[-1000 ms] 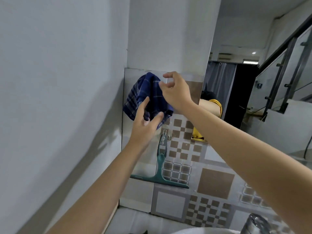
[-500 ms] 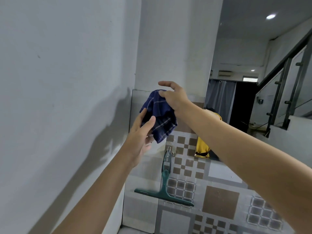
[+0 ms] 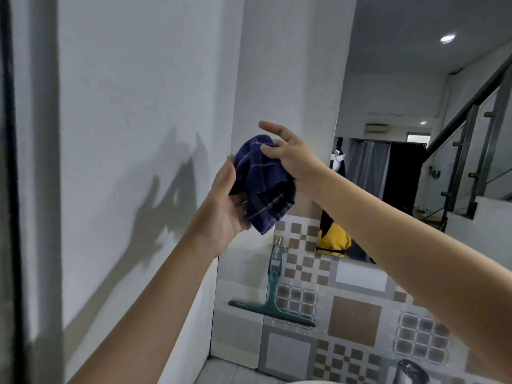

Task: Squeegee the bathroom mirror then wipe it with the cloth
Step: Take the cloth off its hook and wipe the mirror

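A dark blue checked cloth [image 3: 263, 184] is bunched between both hands at chest height, in front of the corner of the white wall. My left hand [image 3: 224, 206] cups it from the left and below. My right hand [image 3: 291, 159] pinches its top edge with thumb and fingers, the index finger stretched out. The mirror [image 3: 401, 134] fills the upper right and reflects a room, a curtain and a staircase. Below the hands a green squeegee [image 3: 273, 300] hangs by its handle from a hook on the tiled wall, blade down.
Patterned grey and brown tiles [image 3: 354, 317] cover the wall under the mirror. A chrome tap top [image 3: 410, 370] shows at the bottom right. A plain white wall [image 3: 138, 106] stands close on the left, with a dark frame edge [image 3: 11, 189] at the far left.
Both hands have drawn the cloth away from the wall and gathered it tighter; my left hand now wraps under it. The view has tilted up and left.
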Available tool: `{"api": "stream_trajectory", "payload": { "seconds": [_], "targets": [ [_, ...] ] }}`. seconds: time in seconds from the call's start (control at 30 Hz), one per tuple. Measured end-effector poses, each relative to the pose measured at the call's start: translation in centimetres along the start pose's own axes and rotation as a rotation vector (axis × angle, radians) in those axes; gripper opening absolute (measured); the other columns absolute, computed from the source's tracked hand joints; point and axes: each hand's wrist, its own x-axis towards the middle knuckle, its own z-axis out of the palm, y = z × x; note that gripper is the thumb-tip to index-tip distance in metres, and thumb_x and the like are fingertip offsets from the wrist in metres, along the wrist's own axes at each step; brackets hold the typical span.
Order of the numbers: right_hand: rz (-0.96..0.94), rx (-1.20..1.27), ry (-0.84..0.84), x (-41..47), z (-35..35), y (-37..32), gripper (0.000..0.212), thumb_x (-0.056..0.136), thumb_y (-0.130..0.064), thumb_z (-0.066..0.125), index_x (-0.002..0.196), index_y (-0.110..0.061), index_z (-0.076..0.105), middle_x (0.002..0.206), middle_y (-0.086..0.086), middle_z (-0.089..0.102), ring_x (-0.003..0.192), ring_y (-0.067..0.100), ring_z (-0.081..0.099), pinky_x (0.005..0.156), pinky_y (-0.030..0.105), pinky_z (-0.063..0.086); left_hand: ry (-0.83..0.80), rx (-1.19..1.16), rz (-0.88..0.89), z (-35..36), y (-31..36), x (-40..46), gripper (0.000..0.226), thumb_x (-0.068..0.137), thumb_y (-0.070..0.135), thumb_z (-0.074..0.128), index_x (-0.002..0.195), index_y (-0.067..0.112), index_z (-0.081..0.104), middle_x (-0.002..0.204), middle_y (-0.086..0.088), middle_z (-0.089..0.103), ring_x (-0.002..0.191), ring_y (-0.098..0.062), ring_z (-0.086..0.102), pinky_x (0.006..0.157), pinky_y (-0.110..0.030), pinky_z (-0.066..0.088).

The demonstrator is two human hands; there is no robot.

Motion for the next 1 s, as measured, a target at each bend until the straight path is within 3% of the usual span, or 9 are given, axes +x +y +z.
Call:
{"api": "stream_trajectory", "payload": {
  "seconds": [0.1, 0.3, 0.43, 0.57, 0.63, 0.77, 0.87, 0.93, 1.0],
  "targets": [
    [0.024, 0.046, -0.033, -2.7, -1.0, -0.9, 0.038, 0.090, 0.006, 0.056, 0.116, -0.022, 0.060, 0.087, 0.004, 0.068, 0.080, 0.020, 0.067, 0.076, 0.034, 0.059, 0.007, 0.015, -0.015, 1.3, 0.8, -1.4, 0.041, 0.091, 0.058, 0.035, 0.108, 0.037, 0.065, 0.118, -0.003, 0.068, 0.113, -0.028, 0.062, 0.097, -0.051, 0.045],
    [0.117, -0.042, -0.035, -8.5, -5.4, -2.8, 0.037, 0.083, 0.013, 0.060, 0.103, -0.019, 0.065, 0.090, 0.005, 0.070, 0.074, 0.018, 0.070, 0.057, 0.029, 0.058, 0.088, 0.526, 0.081, 4.2, 1.2, -3.2, 0.046, 0.089, 0.056, 0.047, 0.130, 0.036, 0.051, 0.126, 0.006, 0.061, 0.116, -0.016, 0.058, 0.087, -0.031, 0.049],
    [0.046, -0.126, 0.000, -11.8, -8.1, -3.1, 0.037, 0.080, 0.013, 0.066, 0.098, -0.019, 0.066, 0.089, 0.004, 0.070, 0.074, 0.014, 0.071, 0.061, 0.027, 0.058, 0.096, 0.725, 0.195, 6.0, 1.3, -3.6, 0.042, 0.087, 0.045, 0.057, 0.128, 0.034, 0.054, 0.118, 0.008, 0.064, 0.108, -0.011, 0.062, 0.099, -0.036, 0.048],
    [-0.202, -0.254, 0.043, -15.4, -10.4, -3.0, 0.033, 0.072, 0.006, 0.076, 0.096, -0.016, 0.069, 0.092, -0.004, 0.072, 0.086, 0.009, 0.068, 0.071, 0.021, 0.055, 0.028, 0.963, 0.250, 7.6, 0.7, -4.0, 0.041, 0.085, 0.028, 0.066, 0.125, 0.030, 0.059, 0.104, 0.012, 0.068, 0.097, -0.007, 0.065, 0.096, -0.036, 0.051],
    [-0.240, -0.212, 0.037, -17.1, -11.6, -3.2, 0.033, 0.069, -0.001, 0.078, 0.097, -0.015, 0.069, 0.096, -0.006, 0.072, 0.095, 0.016, 0.067, 0.075, 0.029, 0.058, 0.006, 1.000, 0.255, 8.4, 0.0, -4.1, 0.039, 0.081, 0.032, 0.069, 0.119, 0.034, 0.063, 0.100, 0.011, 0.071, 0.092, -0.010, 0.067, 0.093, -0.040, 0.053],
    [-0.257, -0.192, 0.044, -19.8, -13.6, -3.7, 0.034, 0.068, -0.002, 0.076, 0.099, -0.012, 0.067, 0.097, -0.010, 0.073, 0.092, 0.024, 0.070, 0.078, 0.039, 0.059, -0.022, 1.108, 0.330, 10.6, -1.5, -4.1, 0.026, 0.084, 0.035, 0.065, 0.110, 0.039, 0.068, 0.092, 0.012, 0.073, 0.086, -0.007, 0.066, 0.088, -0.041, 0.053],
    [-0.236, -0.205, 0.099, -21.1, -15.0, -4.1, 0.032, 0.069, 0.002, 0.076, 0.095, -0.016, 0.069, 0.098, -0.005, 0.072, 0.090, 0.019, 0.072, 0.074, 0.038, 0.060, 0.011, 1.269, 0.390, 12.3, -2.2, -3.9, 0.024, 0.080, 0.057, 0.051, 0.101, 0.056, 0.062, 0.078, 0.016, 0.072, 0.080, 0.000, 0.063, 0.090, -0.043, 0.045],
    [-0.225, -0.233, 0.146, -21.9, -16.1, -4.4, 0.034, 0.071, 0.006, 0.076, 0.092, -0.020, 0.070, 0.098, -0.004, 0.069, 0.086, 0.010, 0.071, 0.073, 0.033, 0.059, 0.024, 1.380, 0.421, 13.3, -3.0, -3.7, 0.035, 0.076, 0.064, 0.042, 0.100, 0.055, 0.065, 0.073, 0.014, 0.066, 0.077, -0.004, 0.059, 0.086, -0.042, 0.038],
    [-0.220, -0.240, 0.169, -22.5, -17.1, -4.5, 0.036, 0.072, 0.008, 0.076, 0.091, -0.022, 0.072, 0.101, 0.000, 0.070, 0.085, 0.018, 0.072, 0.074, 0.043, 0.060, 0.081, 1.504, 0.500, 14.1, -3.9, -3.3, 0.030, 0.081, 0.057, 0.051, 0.105, 0.048, 0.067, 0.081, 0.011, 0.055, 0.081, -0.010, 0.053, 0.076, -0.033, 0.025]
  ]
}}
